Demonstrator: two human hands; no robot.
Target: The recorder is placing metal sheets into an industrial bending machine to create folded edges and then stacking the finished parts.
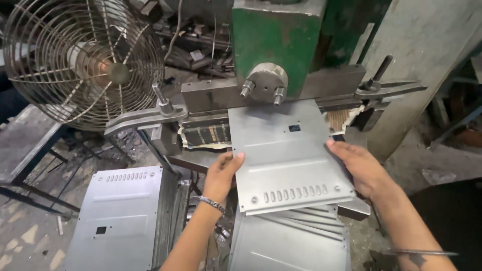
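Holding a flat grey metal sheet [286, 160] by both side edges, with its far end pushed onto the bed of a green press [276, 45], under the round steel head [264, 83]. Left hand [223, 173] pinching the left edge, thumb on top and fingers curled beneath; right hand [359, 168] clamped on the right edge near the back, thumb over the top face, fingers hidden under the sheet. Row of slots [296, 193] and two small holes along the near edge, a small square cut-out [294, 128] toward the far end.

Judging from the grip, keeping the sheet level and square to the bed seems to matter most: pressing both edges evenly, sliding straight back rather than twisting, seating the far edge flush against whatever stop lies under the head (hidden from view). Fingers best kept on the outer edges, well clear of the head and the two clamp arms [145, 118] either side. Sheet edges probably sharp, so a firm, unsliding hold looks wise.

Lying directly below the held sheet, a stack of similar sheets [291, 241]; standing to the left on the floor, another pile [120, 216] with slots uppermost. Sitting at upper left, a wire-caged fan [83, 60].
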